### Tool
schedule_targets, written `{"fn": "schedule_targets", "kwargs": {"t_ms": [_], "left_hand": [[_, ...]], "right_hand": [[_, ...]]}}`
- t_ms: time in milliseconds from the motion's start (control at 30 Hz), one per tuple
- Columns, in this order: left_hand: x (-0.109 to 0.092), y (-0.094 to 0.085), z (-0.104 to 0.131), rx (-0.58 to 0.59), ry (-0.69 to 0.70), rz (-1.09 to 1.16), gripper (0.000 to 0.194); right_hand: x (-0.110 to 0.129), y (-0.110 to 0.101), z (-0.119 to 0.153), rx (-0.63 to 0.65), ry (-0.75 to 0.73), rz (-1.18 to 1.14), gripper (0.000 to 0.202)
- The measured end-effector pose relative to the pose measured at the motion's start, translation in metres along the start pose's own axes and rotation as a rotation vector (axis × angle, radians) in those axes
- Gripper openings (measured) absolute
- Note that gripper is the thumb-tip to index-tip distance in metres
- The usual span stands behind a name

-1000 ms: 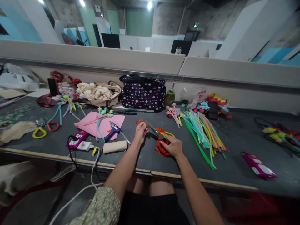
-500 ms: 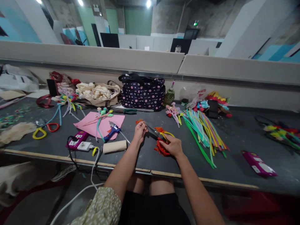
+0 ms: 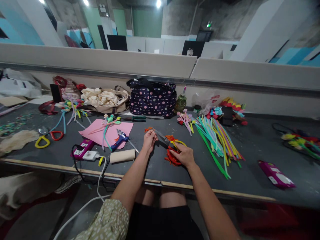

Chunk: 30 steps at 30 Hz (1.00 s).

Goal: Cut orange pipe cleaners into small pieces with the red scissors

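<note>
Cannot make out any words, brands or numbers. At upper right of the frame, can see a small green-lit sign (image 3: 209,25) against grey concrete (image 3: 226,28), too small to read. Right of centre, can pick out reddish marks (image 3: 215,99) on a clear plastic bag (image 3: 204,104), blurred past reading. At lower right, can see pale patches (image 3: 286,182) on a purple object (image 3: 278,175), likewise illegible.

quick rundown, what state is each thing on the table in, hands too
left hand: fingers pinched, contents unclear
right hand: closed on scissors
scissors: held, blades toward left hand
other scissors: lying down, handles spread
glue gun: lying on pink paper
power strip: white adapter seemingly plugged in
patterned bag: upright
cream bag: open, filled
bottle: upright
</note>
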<state>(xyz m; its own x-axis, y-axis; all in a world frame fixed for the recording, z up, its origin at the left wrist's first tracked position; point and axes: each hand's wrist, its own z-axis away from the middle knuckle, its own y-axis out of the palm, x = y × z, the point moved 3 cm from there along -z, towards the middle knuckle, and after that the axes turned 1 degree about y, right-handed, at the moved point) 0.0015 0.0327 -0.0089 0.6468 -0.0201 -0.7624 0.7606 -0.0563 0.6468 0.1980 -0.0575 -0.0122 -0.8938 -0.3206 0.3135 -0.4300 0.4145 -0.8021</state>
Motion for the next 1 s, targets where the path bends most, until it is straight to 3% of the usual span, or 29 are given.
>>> {"fn": "schedule_targets", "kwargs": {"t_ms": [500,1000], "left_hand": [[0.0007,-0.0032,-0.0021,-0.007,0.011,0.033,0.038],[0.0032,-0.0089,-0.0035,-0.079,0.01,-0.014,0.038]], "right_hand": [[0.0026,0.0021,-0.0035,0.076,-0.002,0.074,0.047],[0.0079,-0.0044,-0.0083,0.014,0.094,0.056,0.052]]}}
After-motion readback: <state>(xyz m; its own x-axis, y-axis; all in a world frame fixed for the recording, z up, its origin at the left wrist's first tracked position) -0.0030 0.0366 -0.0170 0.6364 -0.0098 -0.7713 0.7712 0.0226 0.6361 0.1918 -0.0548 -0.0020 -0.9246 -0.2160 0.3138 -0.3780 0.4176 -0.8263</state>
